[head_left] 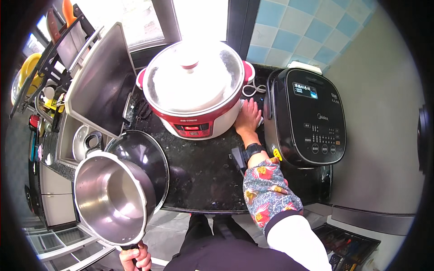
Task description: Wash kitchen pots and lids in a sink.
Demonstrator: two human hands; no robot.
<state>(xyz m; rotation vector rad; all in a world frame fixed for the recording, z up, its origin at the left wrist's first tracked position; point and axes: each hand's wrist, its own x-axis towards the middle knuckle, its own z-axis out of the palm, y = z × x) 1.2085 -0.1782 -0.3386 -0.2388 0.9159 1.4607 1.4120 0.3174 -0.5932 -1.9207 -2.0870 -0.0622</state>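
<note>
My left hand (136,258) grips the black handle of an empty stainless steel pressure cooker pot (112,200), tilted with its mouth towards me. The pot is in front of a round dark lid or pan (144,159) at the counter's left edge. My right hand (248,117) reaches between a red and white electric cooker (200,127) and a black Midea rice cooker (315,118). It lies on a whitish cloth (260,121), mostly hidden under the fingers and palm; whether the fingers grip it I cannot tell. A glass lid (159,98) covers the red and white cooker.
The black speckled countertop (203,176) curves in front of me. A large metal-faced board (101,81) leans over the sink (66,135) at left, near a knife rack (56,44). A white cord (252,89) lies behind my right hand. An open drawer (349,244) is at lower right.
</note>
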